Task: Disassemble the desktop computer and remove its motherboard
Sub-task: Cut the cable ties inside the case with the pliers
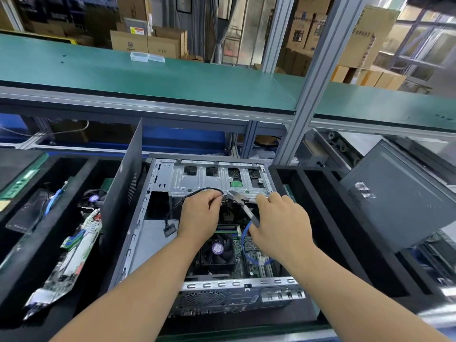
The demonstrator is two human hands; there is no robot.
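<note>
An open desktop computer case (158, 183) lies on its side in front of me. Inside it sits the green motherboard (251, 264) with a black CPU fan (218, 250) and a blue cable (245, 236). My left hand (199, 218) pinches a bundle of black cables (195, 193) near the silver drive cage (212, 178). My right hand (278, 223) grips cutting pliers (243, 206), whose jaws are at the cables beside my left fingers. A loose black connector (169, 229) hangs from the cable.
A removed dark side panel (125, 193) stands upright left of the case. The black tray at left (29, 243) holds removed boards and a fan. Another black tray (328, 218) and a dark computer case (399, 193) are at right. A green shelf (148, 75) runs above.
</note>
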